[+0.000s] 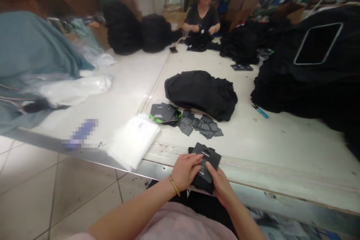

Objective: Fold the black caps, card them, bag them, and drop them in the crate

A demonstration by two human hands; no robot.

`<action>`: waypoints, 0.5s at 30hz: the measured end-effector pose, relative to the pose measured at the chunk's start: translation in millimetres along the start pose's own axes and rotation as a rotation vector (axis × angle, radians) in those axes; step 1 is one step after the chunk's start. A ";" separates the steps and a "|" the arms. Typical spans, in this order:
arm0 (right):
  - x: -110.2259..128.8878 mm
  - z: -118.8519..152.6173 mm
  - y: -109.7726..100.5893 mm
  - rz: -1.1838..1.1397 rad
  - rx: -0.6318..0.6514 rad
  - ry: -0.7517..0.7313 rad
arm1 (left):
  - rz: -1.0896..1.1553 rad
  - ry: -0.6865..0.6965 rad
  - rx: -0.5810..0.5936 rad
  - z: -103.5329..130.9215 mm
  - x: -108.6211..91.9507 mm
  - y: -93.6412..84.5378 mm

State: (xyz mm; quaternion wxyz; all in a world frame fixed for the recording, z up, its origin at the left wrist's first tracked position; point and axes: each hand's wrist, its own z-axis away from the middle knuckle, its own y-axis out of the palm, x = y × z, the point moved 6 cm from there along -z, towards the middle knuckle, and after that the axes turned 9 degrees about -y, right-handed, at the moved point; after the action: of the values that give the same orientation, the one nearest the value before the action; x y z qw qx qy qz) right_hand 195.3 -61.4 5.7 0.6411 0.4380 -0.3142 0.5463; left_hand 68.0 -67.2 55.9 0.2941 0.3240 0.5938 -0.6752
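Observation:
At the front edge of the table, both hands are on a black printed header card with a hang hole, lying against a folded black garment. My left hand, a yellow bangle at its wrist, has its fingers closed over the card's left side. Gripping the right side, my right hand has its thumb on the card's face; its other fingers are mostly hidden beneath. Just beyond lie a stack of black and green cards and a scatter of small dark labels. White plastic bags lie to the left.
A black garment pile sits mid-table, with a larger black heap and a blue cutter to the right. Teal fabric rises at left. Across the table, a person handles black fabric.

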 end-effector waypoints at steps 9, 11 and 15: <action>-3.6 -12.6 -9.8 0.267 0.005 0.018 | 0.203 -0.199 -0.277 13.2 53.2 -74.3; -5.7 -9.2 -13.7 0.265 0.003 0.071 | 0.021 -0.335 -0.510 12.1 86.0 -119.0; -0.9 -3.9 -16.7 0.373 -0.019 0.018 | -0.242 -0.474 -0.436 -3.1 140.4 -155.6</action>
State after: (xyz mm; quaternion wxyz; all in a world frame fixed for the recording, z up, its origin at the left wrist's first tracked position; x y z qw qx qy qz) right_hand 211.1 -58.7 -0.4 0.5356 0.3608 -0.3894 0.6568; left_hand -140.1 -46.9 40.3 0.4041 0.0151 0.6735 -0.6187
